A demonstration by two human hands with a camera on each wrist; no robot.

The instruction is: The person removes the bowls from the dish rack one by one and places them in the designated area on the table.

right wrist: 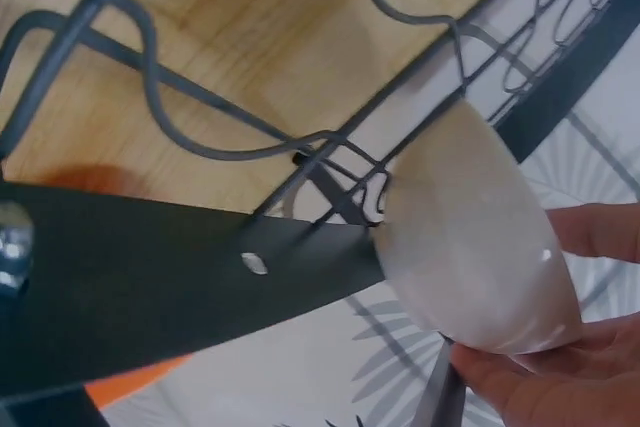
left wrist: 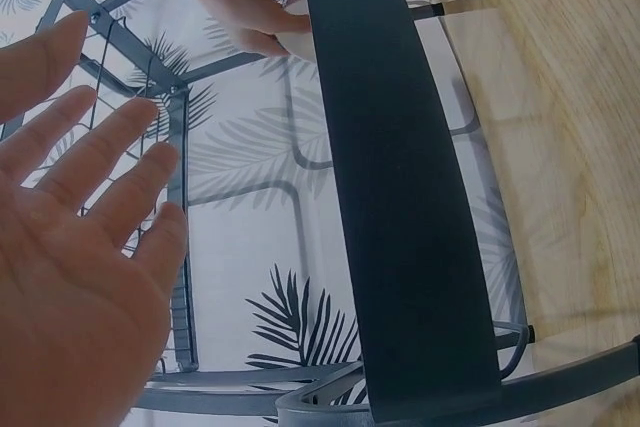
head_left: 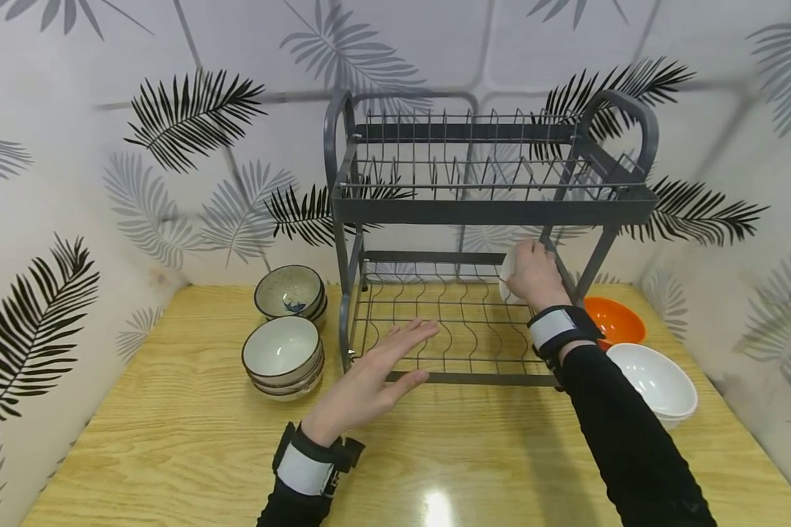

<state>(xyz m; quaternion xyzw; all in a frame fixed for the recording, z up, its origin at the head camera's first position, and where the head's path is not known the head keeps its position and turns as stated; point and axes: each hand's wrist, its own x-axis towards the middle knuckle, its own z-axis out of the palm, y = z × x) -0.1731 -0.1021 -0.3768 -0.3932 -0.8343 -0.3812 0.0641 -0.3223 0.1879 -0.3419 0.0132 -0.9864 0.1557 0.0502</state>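
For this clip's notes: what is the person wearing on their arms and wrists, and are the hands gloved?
Both hands are bare, with no gloves. The left hand and the right hand each come out of a long black sleeve. Each wrist carries a black strap with a wide white band: the left wristband and the right wristband. No rings or cables show.

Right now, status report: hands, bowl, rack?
Left hand open, flat at dish rack front. Right hand holds white bowl on lower tier, back right. Nothing blocking.
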